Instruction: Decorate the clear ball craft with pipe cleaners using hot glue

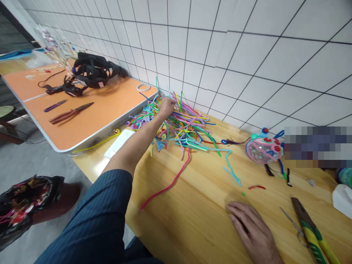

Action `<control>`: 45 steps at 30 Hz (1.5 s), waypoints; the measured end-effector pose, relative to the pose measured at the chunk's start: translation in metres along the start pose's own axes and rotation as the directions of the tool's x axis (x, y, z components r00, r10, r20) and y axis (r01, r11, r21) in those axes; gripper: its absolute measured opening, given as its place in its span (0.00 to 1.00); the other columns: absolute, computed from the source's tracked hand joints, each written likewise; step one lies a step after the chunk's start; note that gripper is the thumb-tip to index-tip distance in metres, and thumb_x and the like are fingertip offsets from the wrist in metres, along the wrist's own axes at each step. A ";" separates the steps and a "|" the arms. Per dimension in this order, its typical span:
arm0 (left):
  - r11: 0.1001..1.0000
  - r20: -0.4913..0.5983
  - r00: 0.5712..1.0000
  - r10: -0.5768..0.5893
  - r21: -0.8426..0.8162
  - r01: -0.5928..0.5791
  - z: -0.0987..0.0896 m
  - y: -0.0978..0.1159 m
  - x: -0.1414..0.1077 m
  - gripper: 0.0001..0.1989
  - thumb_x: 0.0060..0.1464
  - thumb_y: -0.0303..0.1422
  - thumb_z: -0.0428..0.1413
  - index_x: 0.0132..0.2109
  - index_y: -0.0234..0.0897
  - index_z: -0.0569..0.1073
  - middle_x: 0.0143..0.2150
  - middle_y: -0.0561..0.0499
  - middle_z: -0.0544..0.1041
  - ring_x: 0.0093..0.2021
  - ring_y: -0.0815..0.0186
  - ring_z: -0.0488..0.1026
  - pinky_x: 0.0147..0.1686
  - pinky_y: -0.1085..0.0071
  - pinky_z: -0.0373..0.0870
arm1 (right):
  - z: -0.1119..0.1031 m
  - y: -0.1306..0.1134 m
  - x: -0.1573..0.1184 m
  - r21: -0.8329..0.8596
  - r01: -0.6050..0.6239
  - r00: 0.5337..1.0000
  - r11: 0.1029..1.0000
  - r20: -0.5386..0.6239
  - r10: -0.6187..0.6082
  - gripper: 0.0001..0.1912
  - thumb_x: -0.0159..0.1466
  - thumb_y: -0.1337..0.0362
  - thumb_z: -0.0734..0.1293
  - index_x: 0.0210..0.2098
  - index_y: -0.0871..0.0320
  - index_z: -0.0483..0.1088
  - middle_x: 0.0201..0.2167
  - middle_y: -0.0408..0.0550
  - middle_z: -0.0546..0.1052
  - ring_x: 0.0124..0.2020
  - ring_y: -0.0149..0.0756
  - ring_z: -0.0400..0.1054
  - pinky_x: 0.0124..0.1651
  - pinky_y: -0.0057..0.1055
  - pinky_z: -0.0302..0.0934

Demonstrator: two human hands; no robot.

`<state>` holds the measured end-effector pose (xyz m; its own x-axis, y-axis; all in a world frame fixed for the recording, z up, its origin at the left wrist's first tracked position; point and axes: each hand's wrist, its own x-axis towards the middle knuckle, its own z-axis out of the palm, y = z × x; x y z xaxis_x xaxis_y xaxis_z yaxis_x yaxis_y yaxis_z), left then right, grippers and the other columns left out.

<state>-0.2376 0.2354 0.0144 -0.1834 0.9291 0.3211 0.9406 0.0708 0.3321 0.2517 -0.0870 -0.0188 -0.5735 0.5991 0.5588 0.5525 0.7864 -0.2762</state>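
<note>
A tangled heap of colourful pipe cleaners (189,126) lies against the tiled wall. My left hand (167,106) reaches into its back part with curled fingers closed among the stems; the fingertips are partly hidden, and which stems they grip is unclear. Flat on the wooden table (176,220), near its front, rests my right hand (251,231), with nothing in it. One long pink-red pipe cleaner (176,179) trails out of the heap towards me. A bent light-green pipe cleaner (229,165) and a short red piece (257,187) lie beyond my right hand.
Pliers (309,227) and small scissors (295,223) lie at right, below a decorated clear ball (262,148). The raised orange table (110,110) at left holds red-handled pliers (71,113), a black headset (90,73) and a tape roll (143,87). A lined bin (55,205) stands on the floor.
</note>
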 end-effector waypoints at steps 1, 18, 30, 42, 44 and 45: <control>0.999 -0.015 0.999 -0.040 0.000 0.040 -0.003 0.000 -0.001 0.24 0.65 0.26 0.49 0.60 0.37 0.84 0.58 0.42 0.87 0.61 0.53 0.82 0.62 0.60 0.77 | 0.000 0.000 0.000 -0.004 0.002 1.000 1.000 -0.001 -0.002 0.10 0.79 0.64 0.65 0.49 0.53 0.80 0.43 0.48 0.87 0.42 0.38 0.85 0.46 0.35 0.79; 0.898 0.281 0.889 0.362 0.150 -0.413 0.029 0.084 -0.016 0.26 0.64 0.26 0.56 0.67 0.39 0.79 0.63 0.40 0.81 0.64 0.51 0.76 0.66 0.56 0.69 | -0.001 -0.003 0.002 -0.013 0.009 1.000 1.000 -0.007 -0.010 0.11 0.80 0.65 0.64 0.50 0.55 0.79 0.43 0.48 0.86 0.43 0.35 0.84 0.48 0.32 0.78; 0.886 0.038 0.901 0.432 0.170 -0.432 0.009 0.074 -0.026 0.12 0.72 0.31 0.55 0.55 0.36 0.82 0.55 0.35 0.80 0.58 0.47 0.73 0.55 0.55 0.70 | -0.001 -0.005 0.006 -0.022 0.024 1.000 0.999 0.001 -0.024 0.11 0.80 0.66 0.63 0.50 0.55 0.78 0.42 0.48 0.86 0.42 0.35 0.84 0.48 0.32 0.77; 0.913 0.061 0.917 0.393 0.091 -0.397 -0.016 0.070 -0.021 0.21 0.73 0.36 0.56 0.67 0.34 0.77 0.66 0.34 0.77 0.65 0.47 0.76 0.59 0.56 0.74 | -0.001 -0.004 0.005 -0.016 0.023 1.000 1.000 -0.005 -0.023 0.10 0.79 0.66 0.64 0.49 0.55 0.79 0.42 0.48 0.86 0.42 0.35 0.84 0.47 0.33 0.77; 0.912 0.093 0.913 0.396 0.073 -0.403 -0.024 0.064 -0.022 0.26 0.73 0.36 0.55 0.72 0.34 0.72 0.71 0.34 0.74 0.66 0.49 0.77 0.61 0.58 0.75 | -0.001 -0.004 0.005 -0.016 0.024 1.000 1.000 -0.004 -0.024 0.10 0.79 0.66 0.64 0.49 0.55 0.79 0.42 0.48 0.86 0.42 0.35 0.84 0.47 0.33 0.78; 0.908 0.117 0.907 0.404 0.067 -0.413 -0.029 0.060 -0.023 0.26 0.73 0.35 0.54 0.73 0.34 0.71 0.72 0.35 0.74 0.67 0.50 0.77 0.62 0.58 0.74 | -0.001 -0.004 0.005 -0.016 0.026 1.000 1.000 -0.005 -0.026 0.10 0.79 0.66 0.64 0.49 0.55 0.79 0.42 0.48 0.86 0.42 0.36 0.84 0.47 0.33 0.78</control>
<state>-0.1854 0.2075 0.0528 0.2467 0.9143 0.3213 0.9492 -0.2947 0.1098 0.2474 -0.0872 -0.0147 -0.5847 0.5778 0.5694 0.5471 0.7991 -0.2491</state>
